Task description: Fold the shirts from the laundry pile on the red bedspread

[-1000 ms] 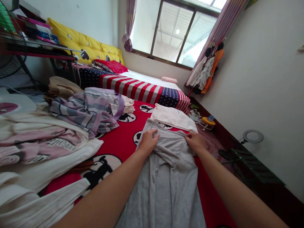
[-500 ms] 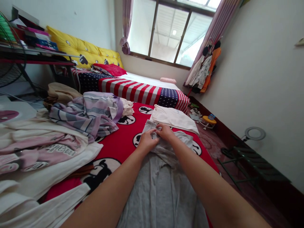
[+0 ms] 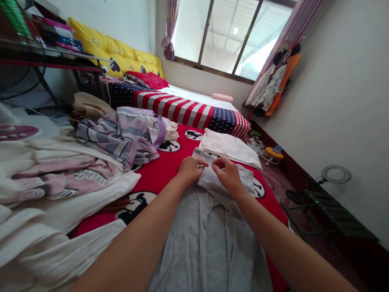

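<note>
A light grey garment (image 3: 209, 231) of thin cloth lies lengthwise in front of me, its far part bunched and folded over. My left hand (image 3: 192, 169) is closed at the left of that far part, thumb and fingers pinching the cloth. Just to its right, my right hand (image 3: 227, 174) is closed too, fingertips curled down onto the same cloth. A small gap separates the two hands. Which exact edge they grip is hidden under the fingers. Beyond them a folded white garment (image 3: 232, 148) lies flat on the red patterned blanket (image 3: 170, 170).
On the left are a white and pink printed garment (image 3: 91, 174), a crumpled purple plaid garment (image 3: 121, 134) and a tan hat (image 3: 91, 106). Behind stands a bed with a striped, starred cover (image 3: 176, 111). A dark green folding stool (image 3: 337, 211) and yellow stool (image 3: 274, 153) stand at the right.
My hands have moved apart from nearly touching, the right one shifting rightward and slightly nearer me. The far part of the grey garment is spread flatter. The view has shifted a little.
</note>
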Tool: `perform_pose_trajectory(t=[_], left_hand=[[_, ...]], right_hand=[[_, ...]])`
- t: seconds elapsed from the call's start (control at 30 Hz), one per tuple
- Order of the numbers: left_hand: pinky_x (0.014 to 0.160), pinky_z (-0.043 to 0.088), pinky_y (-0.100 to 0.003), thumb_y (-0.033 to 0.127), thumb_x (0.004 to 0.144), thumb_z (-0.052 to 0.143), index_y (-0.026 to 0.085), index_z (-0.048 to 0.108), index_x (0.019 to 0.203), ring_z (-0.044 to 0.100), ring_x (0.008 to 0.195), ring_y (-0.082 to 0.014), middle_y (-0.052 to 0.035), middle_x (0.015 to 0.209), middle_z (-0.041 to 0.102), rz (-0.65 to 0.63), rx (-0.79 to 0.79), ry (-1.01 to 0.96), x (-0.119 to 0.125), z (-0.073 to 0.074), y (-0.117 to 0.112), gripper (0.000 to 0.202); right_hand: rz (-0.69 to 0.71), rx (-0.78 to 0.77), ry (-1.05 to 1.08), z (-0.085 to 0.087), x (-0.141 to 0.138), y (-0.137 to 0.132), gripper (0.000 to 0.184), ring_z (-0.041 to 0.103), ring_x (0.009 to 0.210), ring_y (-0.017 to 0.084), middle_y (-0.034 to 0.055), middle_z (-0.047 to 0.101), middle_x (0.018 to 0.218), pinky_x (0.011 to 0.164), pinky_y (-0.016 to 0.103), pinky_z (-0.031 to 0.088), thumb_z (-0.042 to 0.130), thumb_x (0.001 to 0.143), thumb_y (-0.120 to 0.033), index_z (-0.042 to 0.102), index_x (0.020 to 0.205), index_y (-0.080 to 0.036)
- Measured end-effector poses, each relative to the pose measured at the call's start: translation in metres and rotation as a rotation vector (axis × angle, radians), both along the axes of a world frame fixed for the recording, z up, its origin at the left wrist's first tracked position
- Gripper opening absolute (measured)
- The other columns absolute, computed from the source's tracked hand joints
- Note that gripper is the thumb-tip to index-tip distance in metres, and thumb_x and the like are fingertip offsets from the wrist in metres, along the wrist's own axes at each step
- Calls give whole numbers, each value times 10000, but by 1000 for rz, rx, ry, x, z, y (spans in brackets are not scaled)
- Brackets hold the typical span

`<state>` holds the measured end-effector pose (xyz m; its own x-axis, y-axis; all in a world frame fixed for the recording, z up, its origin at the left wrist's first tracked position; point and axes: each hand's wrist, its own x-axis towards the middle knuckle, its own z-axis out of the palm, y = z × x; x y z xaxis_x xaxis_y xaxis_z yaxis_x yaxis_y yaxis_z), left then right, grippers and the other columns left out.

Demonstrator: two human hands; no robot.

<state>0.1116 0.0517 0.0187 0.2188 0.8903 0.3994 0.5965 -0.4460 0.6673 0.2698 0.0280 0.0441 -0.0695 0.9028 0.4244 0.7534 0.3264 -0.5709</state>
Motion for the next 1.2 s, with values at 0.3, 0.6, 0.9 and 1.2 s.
perform_pose_trajectory(t=[0.3, 0.6, 0.9, 1.2], left_hand=[[826, 486, -260, 284, 766, 610, 228, 740, 1018, 653, 958, -197, -29, 1012, 732, -37, -124, 90, -12, -8, 5, 288], [831, 472, -258, 409, 751, 627, 220, 740, 1015, 636, 992, -215, -38, 1044, 723, -61, -204, 0, -13, -18, 13, 344], [641, 423, -239, 637, 775, 482, 173, 723, 652, 619, 747, -210, -16, 586, 643, 25, -258, -55, -11, -9, 11, 537], [842, 467, -244, 584, 621, 692, 217, 731, 1020, 626, 996, -226, -25, 1021, 721, -90, -319, -54, -14, -14, 14, 544]], right_hand=[[105, -60, -223, -15, -1, -62, 80, 555, 682, 149, 14, 622, 745, 645, 262, 393, 582, 796, -196, 650, 838, -187], [-75, -340, -225, -5, -13, -46, 62, 558, 627, 147, -6, 637, 673, 561, 249, 346, 645, 694, -262, 667, 730, -216], [125, -241, -103, 2, -26, -64, 31, 533, 608, 132, -24, 583, 642, 581, 243, 372, 594, 690, -167, 590, 688, -198], [440, 40, -401, -20, -36, -96, 245, 545, 922, 195, 53, 619, 959, 834, 315, 405, 456, 815, -54, 625, 912, -203]])
